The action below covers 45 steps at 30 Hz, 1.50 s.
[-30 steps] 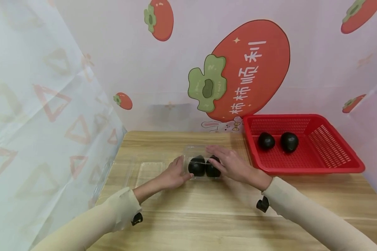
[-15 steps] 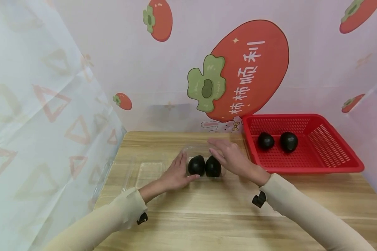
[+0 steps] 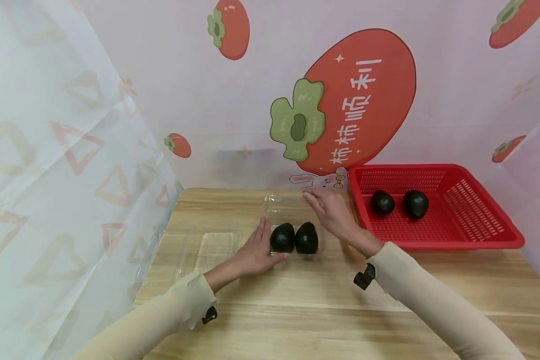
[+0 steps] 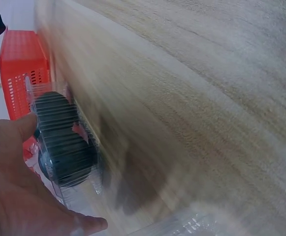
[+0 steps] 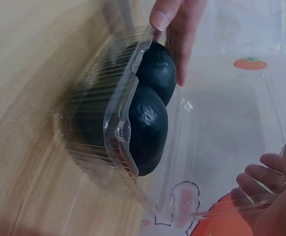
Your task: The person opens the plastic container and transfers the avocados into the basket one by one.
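A clear plastic clamshell box (image 5: 115, 130) stands on the table with two dark green, avocado-like fruits in its base, one at the left (image 3: 282, 237) and one at the right (image 3: 306, 238). Its transparent lid (image 5: 221, 118) is raised at the back. My left hand (image 3: 255, 250) holds the box's left end, thumb along the front and fingers along the side. With my right hand (image 3: 335, 212) I grip the lid's right edge; in the right wrist view the fingers (image 5: 253, 184) show at that edge, partly through the plastic.
A red perforated basket (image 3: 436, 245) at the back right holds two more dark fruits, one left (image 3: 382, 202) and one right (image 3: 415, 204). Another clear plastic container (image 3: 216, 250) lies at the left of the wooden table (image 3: 297, 315). A printed backdrop (image 3: 234, 110) rises behind.
The lid has swung up and back off the fruits, and my right hand has moved back with it. My left hand has shifted slightly right along the box's front corner.
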Available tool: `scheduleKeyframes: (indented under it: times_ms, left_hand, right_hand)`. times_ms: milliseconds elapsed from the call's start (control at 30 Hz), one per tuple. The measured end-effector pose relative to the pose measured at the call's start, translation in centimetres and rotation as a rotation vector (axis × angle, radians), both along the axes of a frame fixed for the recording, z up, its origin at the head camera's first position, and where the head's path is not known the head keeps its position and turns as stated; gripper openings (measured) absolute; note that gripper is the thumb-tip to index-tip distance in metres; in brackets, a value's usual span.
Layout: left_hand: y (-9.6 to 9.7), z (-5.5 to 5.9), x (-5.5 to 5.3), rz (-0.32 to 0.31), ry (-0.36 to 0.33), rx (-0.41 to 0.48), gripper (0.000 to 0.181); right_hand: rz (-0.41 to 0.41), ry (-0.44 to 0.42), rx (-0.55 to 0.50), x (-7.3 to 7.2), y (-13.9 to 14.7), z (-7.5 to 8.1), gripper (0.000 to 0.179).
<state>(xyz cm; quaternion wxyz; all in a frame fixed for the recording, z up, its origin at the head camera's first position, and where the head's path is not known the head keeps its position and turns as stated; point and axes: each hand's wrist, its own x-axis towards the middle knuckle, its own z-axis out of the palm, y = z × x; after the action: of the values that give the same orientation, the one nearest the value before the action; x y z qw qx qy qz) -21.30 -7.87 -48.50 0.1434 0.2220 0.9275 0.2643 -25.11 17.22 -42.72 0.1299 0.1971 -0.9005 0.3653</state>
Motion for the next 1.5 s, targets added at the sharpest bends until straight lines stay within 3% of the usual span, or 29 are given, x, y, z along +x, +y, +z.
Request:
scheduleKeyframes:
  times_ms: [467, 967, 1233, 1500]
  left_hand:
    - [0.1, -0.3, 0.2, 0.003, 0.014, -0.023, 0.108]
    - [0.2, -0.5, 0.8, 0.009, -0.007, 0.034, 0.107]
    - [-0.1, -0.4, 1.2, 0.019, -0.016, 0.053, 0.107]
    - [0.0, -0.6, 1.6, 0.030, -0.028, 0.028, 0.108]
  right_hand:
    - [-0.018, -0.056, -0.129, -1.7, 0.2, 0.6, 0.034]
    - [-0.163, -0.086, -0.165, -3.2, 0.6, 1.5, 0.035]
    - [-0.201, -0.230, -0.298, -4.1, 0.4, 1.2, 0.043]
    - [-0.235, -0.292, -0.377, -5.0, 0.2, 0.0, 0.046]
